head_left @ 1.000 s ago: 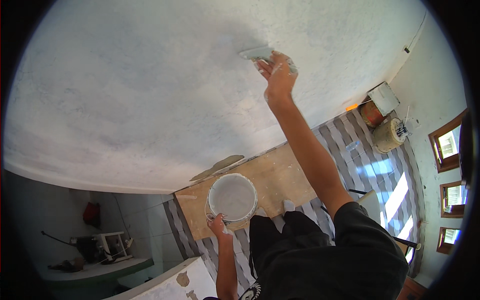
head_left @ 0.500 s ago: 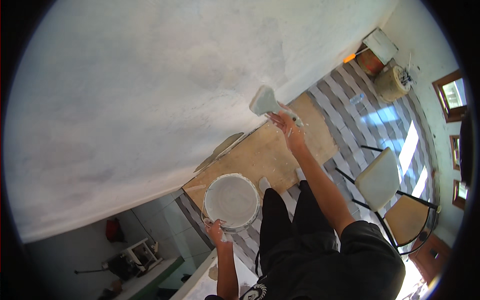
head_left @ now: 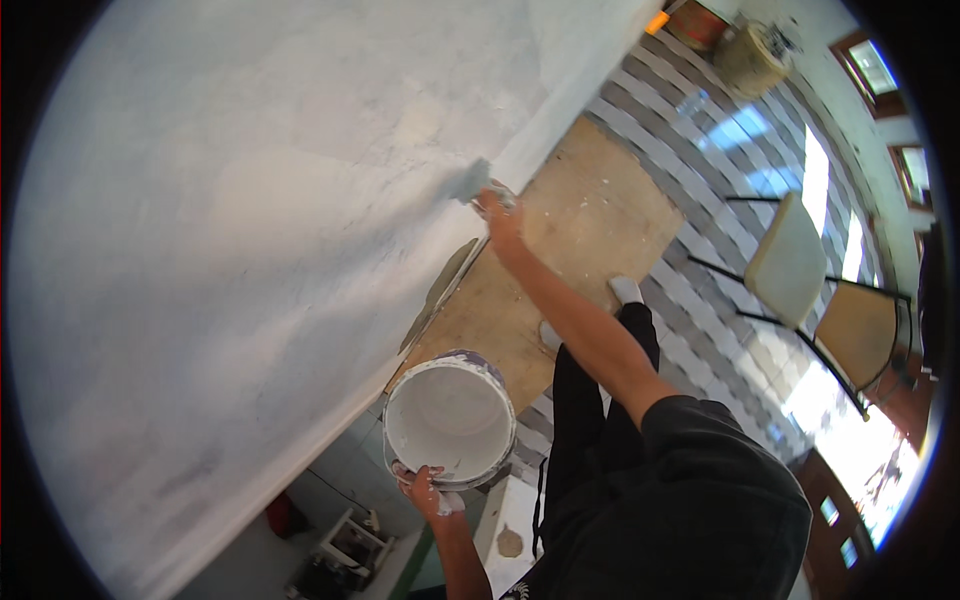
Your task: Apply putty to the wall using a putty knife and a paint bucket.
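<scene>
right hand pinches the scraper by its handle, blade turned to the wall, apparently for flat contact; blur leaves touch unconfirmed. left hand clasps the bucket at its rim, presumably keeping it steady within reach, beside the wall. counted: one scraper, one bucket, one chair.

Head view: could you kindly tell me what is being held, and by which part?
Left grip: the white bucket, by its near rim. Right grip: the scraper, seemingly by its blurred handle.
</scene>
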The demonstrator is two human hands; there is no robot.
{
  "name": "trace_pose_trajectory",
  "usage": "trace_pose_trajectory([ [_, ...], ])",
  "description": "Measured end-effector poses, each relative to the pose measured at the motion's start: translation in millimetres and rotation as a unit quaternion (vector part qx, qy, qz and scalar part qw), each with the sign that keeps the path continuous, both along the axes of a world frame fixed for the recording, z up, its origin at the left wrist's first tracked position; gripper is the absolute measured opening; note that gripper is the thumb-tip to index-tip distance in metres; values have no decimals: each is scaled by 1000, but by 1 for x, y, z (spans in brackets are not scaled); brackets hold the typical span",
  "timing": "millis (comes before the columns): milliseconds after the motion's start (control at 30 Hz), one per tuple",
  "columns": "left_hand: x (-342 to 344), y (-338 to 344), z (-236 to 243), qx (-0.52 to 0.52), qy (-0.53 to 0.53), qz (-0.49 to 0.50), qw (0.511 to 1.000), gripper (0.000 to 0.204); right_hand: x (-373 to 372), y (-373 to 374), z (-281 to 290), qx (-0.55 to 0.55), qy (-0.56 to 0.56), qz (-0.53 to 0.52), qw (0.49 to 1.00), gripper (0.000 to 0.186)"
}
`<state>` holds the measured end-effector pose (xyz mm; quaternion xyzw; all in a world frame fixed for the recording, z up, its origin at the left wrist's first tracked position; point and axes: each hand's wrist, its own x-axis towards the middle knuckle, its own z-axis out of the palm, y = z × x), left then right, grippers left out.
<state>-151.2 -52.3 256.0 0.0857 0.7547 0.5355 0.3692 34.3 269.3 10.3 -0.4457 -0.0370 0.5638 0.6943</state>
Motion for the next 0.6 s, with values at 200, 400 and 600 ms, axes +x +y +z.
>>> trace_pose_trajectory([
  [200,-16,21,22,-6,10,-30,999,46,-46,-2,105,-45,-172,-114,977,43],
  [400,-46,21,40,-14,39,-79,996,52,-20,-32,254,15,-192,-88,977,44],
  [600,-75,13,28,3,53,-106,993,42,0,-68,259,141,19,-2,990,37],
])
